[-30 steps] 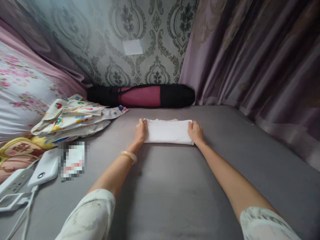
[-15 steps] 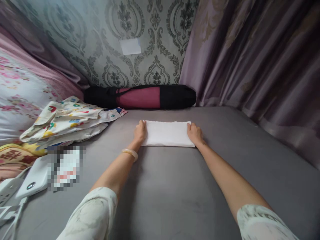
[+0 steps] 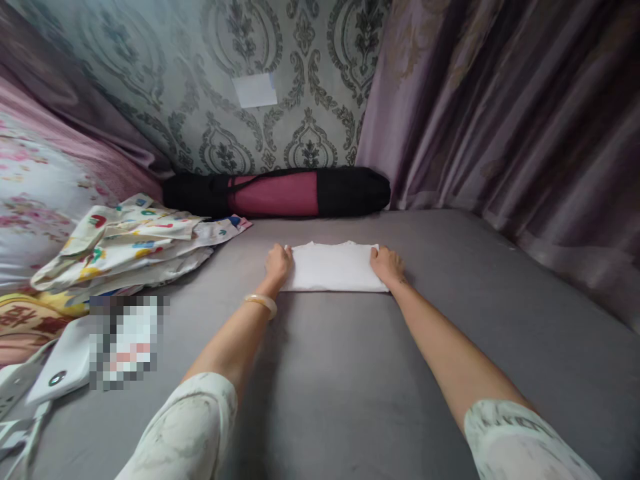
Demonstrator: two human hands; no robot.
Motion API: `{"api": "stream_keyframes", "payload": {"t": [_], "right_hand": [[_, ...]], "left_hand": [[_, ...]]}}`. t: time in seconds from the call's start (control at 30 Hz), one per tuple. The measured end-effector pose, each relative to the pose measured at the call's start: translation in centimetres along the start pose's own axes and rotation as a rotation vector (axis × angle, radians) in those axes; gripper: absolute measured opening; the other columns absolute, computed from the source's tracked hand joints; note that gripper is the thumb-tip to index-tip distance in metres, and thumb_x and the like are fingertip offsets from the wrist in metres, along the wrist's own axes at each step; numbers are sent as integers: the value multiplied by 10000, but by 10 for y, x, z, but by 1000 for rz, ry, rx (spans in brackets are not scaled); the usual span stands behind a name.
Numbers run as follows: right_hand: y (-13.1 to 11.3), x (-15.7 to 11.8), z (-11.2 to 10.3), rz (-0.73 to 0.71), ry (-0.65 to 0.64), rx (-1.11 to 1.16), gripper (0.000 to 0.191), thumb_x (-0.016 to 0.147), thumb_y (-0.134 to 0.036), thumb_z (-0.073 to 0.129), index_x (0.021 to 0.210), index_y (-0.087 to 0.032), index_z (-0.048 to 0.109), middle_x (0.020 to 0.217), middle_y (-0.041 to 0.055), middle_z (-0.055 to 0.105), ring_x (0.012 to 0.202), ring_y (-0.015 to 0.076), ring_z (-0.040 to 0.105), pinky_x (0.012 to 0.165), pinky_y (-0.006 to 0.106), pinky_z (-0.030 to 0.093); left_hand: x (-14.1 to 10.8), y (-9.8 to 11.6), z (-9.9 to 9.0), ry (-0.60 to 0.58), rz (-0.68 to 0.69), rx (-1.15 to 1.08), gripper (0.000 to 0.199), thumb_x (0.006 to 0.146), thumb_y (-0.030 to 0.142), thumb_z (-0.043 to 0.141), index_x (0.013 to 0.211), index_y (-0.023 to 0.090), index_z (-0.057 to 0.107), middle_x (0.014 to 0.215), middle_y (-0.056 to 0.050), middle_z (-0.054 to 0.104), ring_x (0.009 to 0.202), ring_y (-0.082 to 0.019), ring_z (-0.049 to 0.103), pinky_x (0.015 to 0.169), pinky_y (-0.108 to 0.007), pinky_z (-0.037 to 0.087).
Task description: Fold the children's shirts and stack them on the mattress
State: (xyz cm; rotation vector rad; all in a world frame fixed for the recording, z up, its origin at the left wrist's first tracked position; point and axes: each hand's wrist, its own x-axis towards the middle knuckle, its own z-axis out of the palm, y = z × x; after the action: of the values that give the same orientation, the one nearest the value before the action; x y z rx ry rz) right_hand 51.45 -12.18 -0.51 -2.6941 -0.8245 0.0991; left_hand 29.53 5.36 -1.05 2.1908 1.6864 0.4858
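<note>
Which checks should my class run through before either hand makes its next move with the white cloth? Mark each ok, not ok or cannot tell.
1. Left hand gripping the left end of the white cloth: ok.
2. Right hand gripping its right end: ok.
3. Far edge even: not ok, small bits of fabric stick out there.
4. Patterned clothes apart from the cloth: ok, off to the left.
5. White device away from both hands: ok, at lower left.
6. Inner layers smooth: cannot tell, hidden.

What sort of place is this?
Probably a bedroom: a grey sheet seems spread over a bed, pink-flowered white fabric that may be bedding is piled at the left, and purple curtains hang alongside.
</note>
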Motion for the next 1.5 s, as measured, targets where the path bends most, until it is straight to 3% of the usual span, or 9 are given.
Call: {"api": "stream_keyframes", "payload": {"t": [0.17, 0.3, 0.43, 0.57, 0.73, 0.93, 1.17, 1.33, 1.5], "right_hand": [[8, 10, -7, 80, -150, 254, 482, 988, -431, 380, 1054, -68, 690, 1087, 253, 685, 1097, 305, 640, 885, 358, 489], [30, 7, -14, 121, -269, 420, 551, 1026, -413, 231, 996, -93, 679, 872, 148, 731, 715, 165, 700, 607, 231, 522], [49, -19, -20, 104, -314, 433, 470, 1010, -416, 327, 938, -110, 677, 759, 91, 715, 526, 106, 611, 477, 189, 439], [51, -47, -25, 24, -295, 307, 361, 916, -443, 541, 835, -134, 709, 786, 111, 719, 698, 166, 659, 582, 217, 444], [35, -66, -26, 3, -239, 12, 421, 900, -481, 514, 1025, -136, 722, 1074, 193, 706, 1015, 299, 663, 793, 341, 483], [25, -71, -25, 52, -235, -15, 462, 910, -467, 512, 1153, -114, 685, 1169, 221, 671, 1117, 295, 630, 879, 359, 479], [22, -69, -25, 44, -205, 59, 413, 878, -426, 573, 1130, -122, 695, 1145, 205, 685, 1110, 282, 636, 863, 322, 486], [21, -63, -22, 96, -167, 193, 410, 879, -468, 552, 1046, -133, 719, 1032, 187, 719, 1054, 288, 662, 820, 319, 504], [17, -59, -20, 133, -140, 241, 393, 902, -456, 515, 1020, -136, 711, 997, 188, 718, 1025, 268, 670, 784, 297, 512]], "left_hand": [[3, -9, -12, -81, -100, -131, 404, 908, 496, 471, 837, 139, 648, 895, -194, 713, 906, -292, 693, 731, -329, 501], [-14, -27, -28, -247, -169, -360, 347, 860, 455, 564, 686, 156, 592, 611, -72, 633, 575, -190, 644, 565, -268, 498], [-39, -44, -42, -327, -153, -487, 252, 789, 388, 656, 726, 151, 599, 536, 6, 568, 508, -127, 566, 511, -215, 464], [-57, -52, -50, -374, -78, -370, 261, 754, 408, 667, 728, 149, 643, 501, 23, 536, 487, -121, 521, 475, -207, 413], [-67, -49, -50, -316, -13, -160, 262, 759, 397, 648, 644, 162, 642, 494, -8, 561, 541, -159, 577, 513, -232, 387], [-68, -40, -37, -220, -41, 23, 360, 835, 474, 543, 712, 158, 663, 774, -152, 715, 858, -281, 684, 670, -295, 457], [-65, -34, -30, -184, -75, 31, 338, 819, 441, 564, 932, 141, 671, 999, -208, 707, 1033, -327, 655, 778, -350, 489], [-63, -28, -36, -183, -83, -113, 255, 787, 414, 603, 752, 166, 653, 778, -134, 698, 901, -282, 672, 746, -312, 482], [-67, -22, -34, -208, -199, -351, 320, 754, 405, 653, 547, 195, 526, 516, -29, 515, 644, -204, 604, 595, -266, 432]]}}
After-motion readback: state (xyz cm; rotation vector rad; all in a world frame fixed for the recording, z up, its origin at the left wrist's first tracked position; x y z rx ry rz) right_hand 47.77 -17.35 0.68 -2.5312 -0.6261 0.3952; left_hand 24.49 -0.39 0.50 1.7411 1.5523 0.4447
